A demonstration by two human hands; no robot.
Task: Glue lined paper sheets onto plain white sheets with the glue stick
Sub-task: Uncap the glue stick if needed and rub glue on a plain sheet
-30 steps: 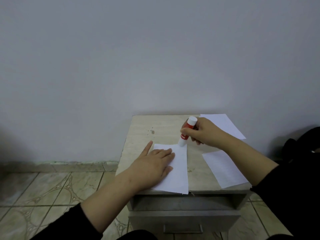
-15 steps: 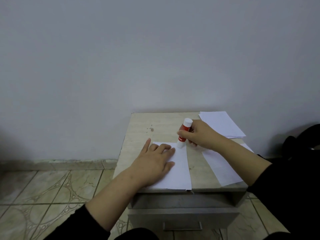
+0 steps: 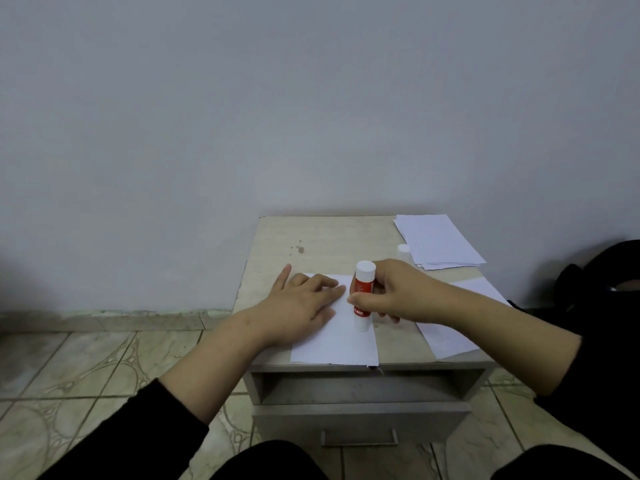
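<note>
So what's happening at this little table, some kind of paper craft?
A person is gluing paper. Their left hand presses flat on a white sheet at the front edge of the small table, while the right hand grips a red-and-white glue stick, tip down on that sheet. A stack of lined paper waits at the back right corner, and another sheet lies under the right forearm.

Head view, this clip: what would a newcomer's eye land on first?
The red and white glue stick stands out, gripped upright by the right hand with its lower end on the right edge of a white sheet at the front of the small table. The left hand lies flat on that sheet. A stack of lined sheets sits at the table's back right corner.
</note>
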